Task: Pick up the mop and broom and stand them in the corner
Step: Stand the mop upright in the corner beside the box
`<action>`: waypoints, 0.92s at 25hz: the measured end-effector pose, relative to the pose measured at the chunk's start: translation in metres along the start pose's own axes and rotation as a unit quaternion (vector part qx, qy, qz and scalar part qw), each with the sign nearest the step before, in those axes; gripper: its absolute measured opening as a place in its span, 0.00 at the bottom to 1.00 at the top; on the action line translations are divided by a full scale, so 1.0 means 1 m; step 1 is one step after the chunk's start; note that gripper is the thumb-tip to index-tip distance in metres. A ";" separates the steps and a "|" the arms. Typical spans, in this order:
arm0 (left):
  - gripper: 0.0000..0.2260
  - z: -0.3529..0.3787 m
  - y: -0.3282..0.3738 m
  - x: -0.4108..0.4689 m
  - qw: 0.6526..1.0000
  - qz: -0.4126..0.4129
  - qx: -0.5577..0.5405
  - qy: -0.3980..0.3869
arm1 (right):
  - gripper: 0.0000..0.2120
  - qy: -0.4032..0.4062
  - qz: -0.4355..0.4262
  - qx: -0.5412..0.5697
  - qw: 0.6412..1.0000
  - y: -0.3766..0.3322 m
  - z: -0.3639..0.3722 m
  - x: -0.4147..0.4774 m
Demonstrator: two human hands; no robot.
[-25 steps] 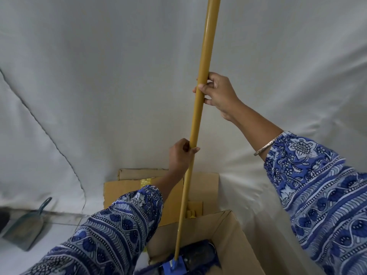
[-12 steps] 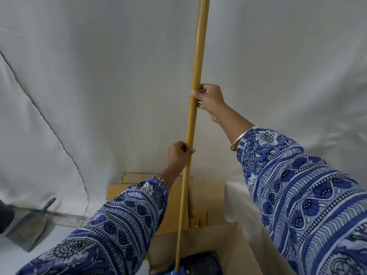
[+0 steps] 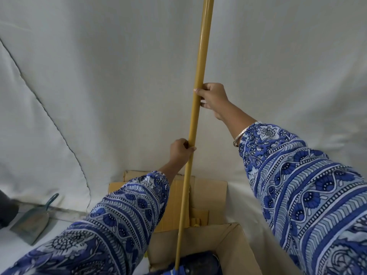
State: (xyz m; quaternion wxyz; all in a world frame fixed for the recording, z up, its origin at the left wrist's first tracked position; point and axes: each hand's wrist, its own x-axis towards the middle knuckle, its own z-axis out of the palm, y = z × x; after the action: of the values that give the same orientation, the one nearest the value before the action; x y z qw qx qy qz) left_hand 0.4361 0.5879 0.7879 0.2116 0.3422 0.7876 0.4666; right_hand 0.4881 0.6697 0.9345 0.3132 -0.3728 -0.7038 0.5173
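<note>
A long yellow pole, the mop handle (image 3: 200,62), stands nearly upright before the white sheet-covered corner and runs out of the top of the view. Its blue socket and dark mop head (image 3: 179,271) show at the bottom edge, inside an open cardboard box. My right hand (image 3: 213,99) is wrapped around the pole higher up. My left hand (image 3: 179,150) grips the same pole lower down. The broom is not in view.
An open cardboard box (image 3: 234,245) sits at the bottom centre, with flattened cardboard pieces (image 3: 208,193) leaning behind it against the white sheet (image 3: 99,86). A teal dustpan (image 3: 33,221) lies on the floor at left. A dark object (image 3: 6,211) shows at the left edge.
The pole has tipped a little closer to upright and my right hand has come down it, nearer my left hand. Both hands keep their grip.
</note>
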 end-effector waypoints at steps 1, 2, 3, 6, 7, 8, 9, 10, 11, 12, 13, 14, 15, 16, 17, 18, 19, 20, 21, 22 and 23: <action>0.12 0.000 0.000 -0.002 1.000 -0.003 -0.007 0.000 | 0.12 0.003 -0.003 -0.006 1.000 0.000 0.000 -0.001; 0.14 -0.001 0.001 -0.005 1.000 -0.008 -0.018 0.000 | 0.14 0.007 -0.006 -0.010 1.000 0.001 0.000 -0.003; 0.17 -0.002 0.002 -0.007 0.999 -0.011 -0.031 0.000 | 0.15 0.013 -0.007 -0.014 1.000 0.000 -0.001 -0.004; 0.25 -0.009 0.005 -0.013 0.999 -0.008 -0.035 0.006 | 0.26 0.039 -0.013 -0.024 0.999 0.000 -0.004 -0.011; 0.27 -0.012 0.003 -0.019 0.999 -0.011 -0.033 0.013 | 0.28 0.047 -0.016 -0.024 0.998 0.003 -0.003 -0.016; 0.27 -0.016 0.005 -0.021 0.999 -0.010 -0.033 0.019 | 0.28 0.061 -0.016 -0.021 0.998 0.004 -0.003 -0.019; 0.27 -0.020 0.004 -0.025 0.999 -0.012 -0.035 0.025 | 0.29 0.071 -0.016 -0.020 0.997 0.007 -0.002 -0.022; 0.27 -0.026 0.003 -0.030 0.999 -0.016 -0.036 0.034 | 0.30 0.079 -0.014 -0.024 0.996 0.010 0.000 -0.026; 0.27 -0.033 0.001 -0.036 0.998 -0.018 -0.037 0.044 | 0.31 0.098 -0.018 -0.029 0.995 0.012 0.004 -0.029; 0.27 -0.039 -0.002 -0.040 0.998 -0.019 -0.039 0.053 | 0.34 0.131 -0.027 -0.027 0.991 0.013 0.007 -0.033; 0.26 -0.049 -0.009 -0.045 0.997 -0.019 -0.041 0.060 | 0.36 0.172 -0.039 -0.033 0.984 0.014 0.012 -0.038; 0.26 -0.060 -0.015 -0.051 0.997 -0.020 -0.041 0.069 | 0.38 0.212 -0.049 -0.050 0.975 0.013 0.017 -0.044; 0.25 -0.072 -0.023 -0.058 0.996 -0.023 -0.042 0.079 | 0.38 0.250 -0.061 -0.076 0.963 0.010 0.025 -0.052; 0.25 -0.085 -0.033 -0.064 0.995 -0.028 -0.041 0.089 | 0.37 0.286 -0.079 -0.095 0.950 0.007 0.035 -0.063; 0.25 -0.107 -0.047 -0.074 0.993 -0.033 -0.042 0.102 | 0.36 0.314 -0.112 -0.098 0.938 0.000 0.053 -0.077; 0.24 -0.126 -0.059 -0.083 0.992 -0.039 -0.043 0.111 | 0.35 0.333 -0.151 -0.089 0.926 -0.006 0.070 -0.090; 0.24 -0.148 -0.072 -0.092 0.991 -0.048 -0.048 0.120 | 0.34 0.337 -0.196 -0.080 0.917 -0.012 0.092 -0.103; 0.23 -0.176 -0.088 -0.104 0.989 -0.055 -0.051 0.131 | 0.34 0.317 -0.233 -0.082 0.916 -0.020 0.122 -0.119; 0.22 -0.205 -0.105 -0.117 0.987 -0.062 -0.055 0.139 | 0.33 0.285 -0.255 -0.091 0.920 -0.025 0.153 -0.135; 0.22 -0.237 -0.124 -0.131 0.985 -0.068 -0.056 0.147 | 0.32 0.249 -0.263 -0.101 0.927 -0.030 0.188 -0.152; 0.21 -0.264 -0.141 -0.144 0.984 -0.074 -0.054 0.151 | 0.32 0.221 -0.268 -0.116 0.930 -0.031 0.218 -0.164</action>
State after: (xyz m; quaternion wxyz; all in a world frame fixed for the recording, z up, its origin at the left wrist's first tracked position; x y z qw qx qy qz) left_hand 0.3127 0.2796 0.7914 0.1425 0.1968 0.8074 0.5377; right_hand 0.3877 0.4168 0.8962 0.5425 -0.3090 -0.7455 0.2333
